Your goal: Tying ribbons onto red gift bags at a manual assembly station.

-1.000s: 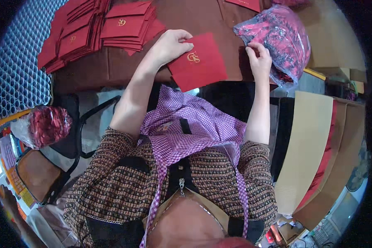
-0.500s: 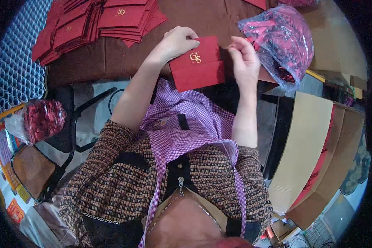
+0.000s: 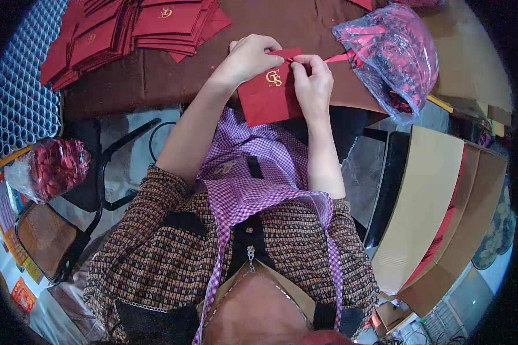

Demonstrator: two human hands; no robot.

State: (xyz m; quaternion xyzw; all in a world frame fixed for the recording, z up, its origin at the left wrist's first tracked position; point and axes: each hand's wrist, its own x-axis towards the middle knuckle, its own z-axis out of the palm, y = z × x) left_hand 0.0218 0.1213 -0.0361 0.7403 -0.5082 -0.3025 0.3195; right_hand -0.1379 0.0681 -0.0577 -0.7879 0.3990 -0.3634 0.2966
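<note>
My left hand point(image 3: 251, 57) is closed on the upper left edge of a flat red paper bag point(image 3: 267, 102), its thumb across the front. The bag has a gold monogram and a crease across it. At the bag's top edge, my right hand point(image 3: 315, 80) pinches the end of a red ribbon point(image 3: 338, 58). That ribbon stretches rightward to a clear plastic bag point(image 3: 394, 63) packed with red ribbons. Fingers hide the exact spot where ribbon and paper meet, so I cannot tell whether it passes through.
Stacks of similar red paper bags point(image 3: 167, 26) lie on the brown-covered table point(image 3: 270, 20) at far left. An open cardboard box point(image 3: 423, 201) with red contents stands on my right. To the left are a chair point(image 3: 49, 238) and another plastic-wrapped red bundle point(image 3: 54, 168).
My right hand has moved left, from beside the plastic bag to the paper bag's top edge. A ribbon now stretches out between it and the plastic bag. My left hand keeps its hold.
</note>
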